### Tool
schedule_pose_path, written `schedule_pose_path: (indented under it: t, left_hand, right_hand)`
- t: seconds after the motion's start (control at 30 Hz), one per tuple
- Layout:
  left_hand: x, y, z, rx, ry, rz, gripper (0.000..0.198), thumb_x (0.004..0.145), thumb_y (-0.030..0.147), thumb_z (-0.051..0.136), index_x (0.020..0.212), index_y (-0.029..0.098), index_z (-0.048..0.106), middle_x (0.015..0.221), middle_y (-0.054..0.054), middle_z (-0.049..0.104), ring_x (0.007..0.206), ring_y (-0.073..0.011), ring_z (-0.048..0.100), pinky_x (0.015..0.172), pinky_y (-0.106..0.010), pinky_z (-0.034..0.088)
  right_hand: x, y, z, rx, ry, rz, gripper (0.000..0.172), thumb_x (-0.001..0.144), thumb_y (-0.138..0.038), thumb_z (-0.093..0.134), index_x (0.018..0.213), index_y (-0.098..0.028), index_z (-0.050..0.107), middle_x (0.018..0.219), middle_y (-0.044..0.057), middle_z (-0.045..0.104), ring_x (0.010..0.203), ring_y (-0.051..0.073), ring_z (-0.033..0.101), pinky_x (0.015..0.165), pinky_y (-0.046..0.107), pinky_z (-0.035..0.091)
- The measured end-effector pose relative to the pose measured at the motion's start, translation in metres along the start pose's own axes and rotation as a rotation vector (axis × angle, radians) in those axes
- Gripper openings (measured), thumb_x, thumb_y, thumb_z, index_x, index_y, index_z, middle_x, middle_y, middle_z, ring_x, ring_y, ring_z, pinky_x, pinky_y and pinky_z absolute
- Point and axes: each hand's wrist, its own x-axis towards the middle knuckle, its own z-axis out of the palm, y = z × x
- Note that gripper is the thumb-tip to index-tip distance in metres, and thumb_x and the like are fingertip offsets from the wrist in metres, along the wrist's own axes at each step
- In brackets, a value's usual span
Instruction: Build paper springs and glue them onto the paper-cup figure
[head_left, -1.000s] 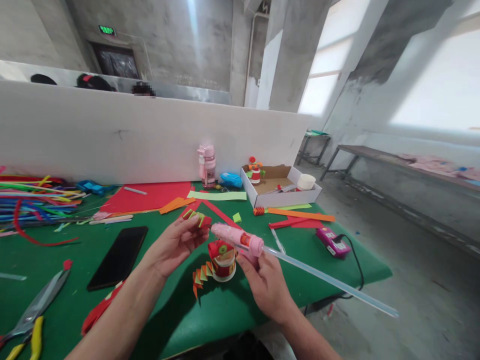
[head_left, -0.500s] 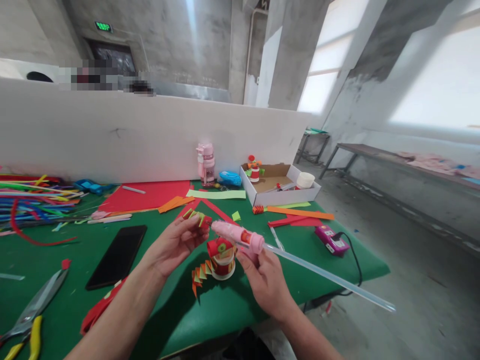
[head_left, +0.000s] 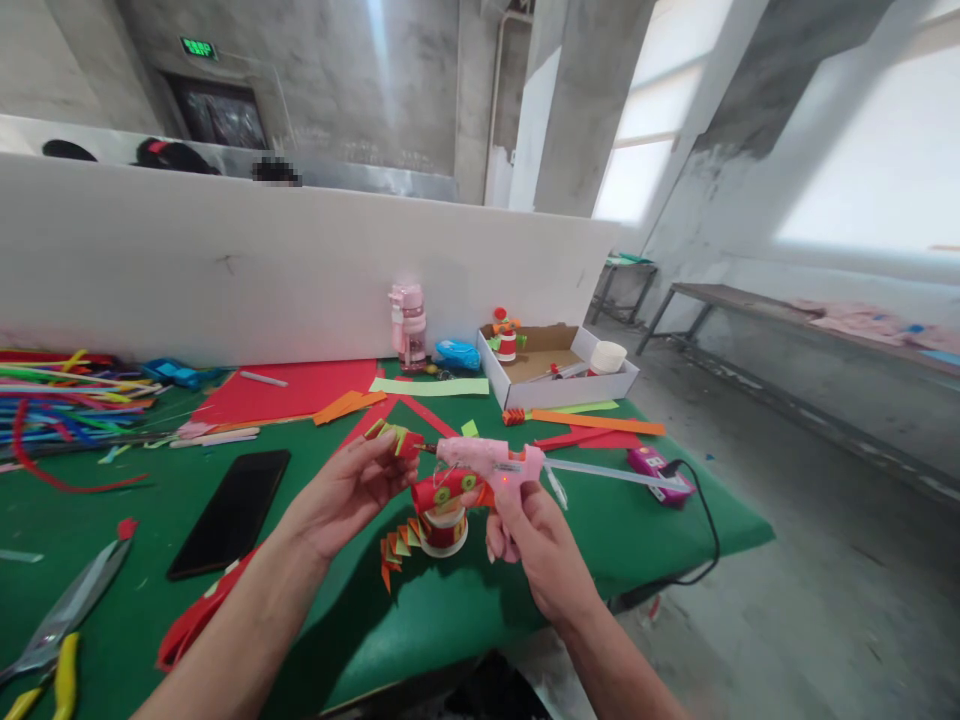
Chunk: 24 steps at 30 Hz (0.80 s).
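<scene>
Between the fingertips of my left hand [head_left: 352,500] is a small folded paper strip [head_left: 405,442], red and yellow-green. My right hand [head_left: 536,545] is wrapped round the handle of a pink glue gun [head_left: 487,460]. Its metal nozzle points left and meets, or nearly meets, the red end of the strip. A clear glue stick [head_left: 600,472] juts from the gun's rear. Just below stands a paper-cup figure [head_left: 442,535] with a red rolled-paper head [head_left: 435,492] and green eyes. A pleated orange and green paper arm [head_left: 399,545] hangs at its left side.
Scissors [head_left: 82,600] and a black phone [head_left: 229,510] lie to the left, with pipe cleaners [head_left: 75,400] behind. A white box [head_left: 540,392] holds another cup figure [head_left: 507,345]. A pink bottle [head_left: 409,330] stands by the white partition [head_left: 300,270]. A purple power block [head_left: 656,478] sits at right.
The glue gun has turned in my right hand, so its glue stick, earlier slanting down to the right, now lies nearly level. My left hand still holds the paper strip at the nozzle.
</scene>
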Motion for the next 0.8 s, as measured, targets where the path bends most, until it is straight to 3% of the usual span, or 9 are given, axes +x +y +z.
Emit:
schedule_pose_path:
  t: [0.1,0.2,0.3,0.43,0.5,0.6,0.7,0.8]
  left_hand:
    - [-0.001,0.000,0.000,-0.028,0.023,0.005,0.024,0.091,0.008,0.049,0.076,0.011,0.068,0.065,-0.005,0.068,0.057,-0.0147,0.067,0.057,-0.025,0.060]
    - [0.000,0.002,-0.003,-0.054,0.040,0.014,0.023,0.090,0.008,0.051,0.073,0.011,0.066,0.065,-0.006,0.067,0.058,-0.0159,0.067,0.056,-0.026,0.060]
    - [-0.001,0.005,-0.005,-0.063,0.042,0.038,0.022,0.090,0.009,0.050,0.075,0.011,0.066,0.068,-0.007,0.068,0.060,-0.0160,0.067,0.057,-0.026,0.060]
    - [-0.005,0.010,-0.005,-0.044,0.075,0.061,0.023,0.091,0.010,0.047,0.079,0.012,0.067,0.068,-0.007,0.068,0.060,-0.0149,0.065,0.058,-0.026,0.060]
    - [-0.006,0.012,-0.004,-0.038,0.102,0.060,0.022,0.090,0.010,0.047,0.079,0.012,0.066,0.067,-0.006,0.067,0.060,-0.0148,0.064,0.057,-0.024,0.059]
    - [-0.007,0.013,-0.003,-0.021,0.125,0.070,0.021,0.089,0.009,0.048,0.079,0.012,0.066,0.066,-0.006,0.068,0.059,-0.0153,0.064,0.056,-0.025,0.058]
    - [-0.006,0.011,-0.003,-0.002,0.114,0.080,0.019,0.088,0.009,0.050,0.077,0.013,0.066,0.067,-0.006,0.068,0.059,-0.0152,0.064,0.056,-0.025,0.059]
    - [-0.004,0.009,-0.004,0.015,0.094,0.081,0.018,0.087,0.010,0.052,0.077,0.012,0.066,0.066,-0.005,0.067,0.058,-0.0149,0.064,0.057,-0.025,0.059]
  right_hand:
    - [-0.001,0.001,-0.002,0.184,-0.007,0.098,0.046,0.083,-0.061,0.060,0.096,-0.018,0.055,0.044,-0.009,0.046,0.040,0.008,0.039,0.046,0.021,0.037]
    - [-0.002,-0.002,-0.013,0.214,0.045,0.128,0.047,0.077,-0.062,0.068,0.088,-0.018,0.055,0.042,-0.009,0.048,0.038,0.007,0.040,0.044,0.019,0.037]
    - [-0.004,-0.005,-0.035,0.183,0.175,0.124,0.050,0.069,-0.064,0.073,0.076,-0.018,0.053,0.043,-0.007,0.050,0.040,0.008,0.046,0.045,0.021,0.040]
    - [-0.006,-0.001,-0.080,0.080,0.448,0.113,0.054,0.057,-0.065,0.078,0.066,-0.019,0.052,0.052,-0.003,0.055,0.048,0.011,0.052,0.051,0.023,0.044]
    - [-0.008,0.005,-0.105,-0.080,0.525,0.125,0.054,0.061,-0.070,0.071,0.065,-0.019,0.054,0.054,-0.002,0.055,0.048,0.011,0.048,0.048,0.023,0.038]
    - [-0.013,0.014,-0.134,-0.529,0.560,0.190,0.054,0.075,-0.070,0.055,0.058,-0.019,0.055,0.053,0.001,0.055,0.050,0.014,0.049,0.049,0.026,0.034]
    - [-0.019,0.022,-0.151,-0.913,0.524,0.307,0.054,0.087,-0.059,0.044,0.047,-0.022,0.044,0.047,0.003,0.054,0.051,0.017,0.053,0.053,0.027,0.034]
    - [-0.025,0.030,-0.159,-1.068,0.494,0.395,0.048,0.092,-0.050,0.041,0.053,-0.022,0.047,0.049,0.003,0.058,0.050,0.017,0.058,0.056,0.027,0.038]
